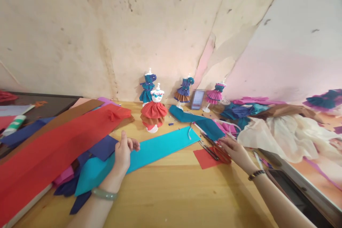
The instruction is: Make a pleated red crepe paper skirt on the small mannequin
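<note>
Right fingers (227, 143) at dark, bent teal strip (212, 128)

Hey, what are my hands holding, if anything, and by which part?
Nothing shows in the left hand. The right hand is at the near end of the dark teal strip; whether it grips it cannot be told.

- Red-skirted dress form (154, 110): smooth white bust, plastic by look; skirt gathered, matt.
- Table (171, 192) under form: pale wood, smooth, faint sheen.
- Turquoise strip (162, 149) before form: flat, matt; paper or cloth, can't tell.
- Teal strip (212, 129), right of form: matt, limp.
- Red strip (69, 142), left of form: matt, lightly creased.
- Cream fabric (269, 137), far right of form: sheer cloth, crumpled.
- Wall (160, 25) behind form: matt, rough, pitted, peeling.
</note>
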Motion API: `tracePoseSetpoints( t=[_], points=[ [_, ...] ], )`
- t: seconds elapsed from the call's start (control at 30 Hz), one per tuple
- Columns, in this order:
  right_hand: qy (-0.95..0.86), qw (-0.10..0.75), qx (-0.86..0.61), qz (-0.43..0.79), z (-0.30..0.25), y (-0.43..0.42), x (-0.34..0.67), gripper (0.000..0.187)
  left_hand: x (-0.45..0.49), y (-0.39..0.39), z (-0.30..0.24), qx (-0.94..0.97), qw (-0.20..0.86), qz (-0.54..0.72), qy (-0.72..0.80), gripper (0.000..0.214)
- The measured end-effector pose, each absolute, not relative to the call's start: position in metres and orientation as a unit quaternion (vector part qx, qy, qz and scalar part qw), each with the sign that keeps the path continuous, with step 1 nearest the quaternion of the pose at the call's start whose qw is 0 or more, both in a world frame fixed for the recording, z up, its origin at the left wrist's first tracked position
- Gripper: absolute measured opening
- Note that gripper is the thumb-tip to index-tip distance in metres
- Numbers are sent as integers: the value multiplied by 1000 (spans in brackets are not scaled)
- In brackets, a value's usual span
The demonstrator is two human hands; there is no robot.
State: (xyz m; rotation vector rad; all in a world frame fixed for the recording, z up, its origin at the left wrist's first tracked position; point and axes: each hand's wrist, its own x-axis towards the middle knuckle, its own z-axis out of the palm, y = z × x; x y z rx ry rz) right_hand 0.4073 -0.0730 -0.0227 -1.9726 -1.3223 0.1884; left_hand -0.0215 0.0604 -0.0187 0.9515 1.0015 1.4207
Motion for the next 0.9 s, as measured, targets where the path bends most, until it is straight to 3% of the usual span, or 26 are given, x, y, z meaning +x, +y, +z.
tracePoseSetpoints(
  t=[0.3, 0.7, 0.8, 0.9],
  points=[
    [-541, 326, -775, -25, -10, 1, 426, 45, -20, 62, -18, 408, 553, 584, 432, 58],
    [-560, 125, -818, -48, 13, 72, 396, 32, -20, 62, -21, 401, 557, 586, 430, 53],
    [-551, 122, -822, -75, 34, 68, 391, 22, -19, 61, -21, 404, 555, 588, 427, 55],
    [-560, 153, -806, -113, 55, 52, 381, 33, -17, 59, -20, 411, 552, 587, 426, 58]
  ],
)
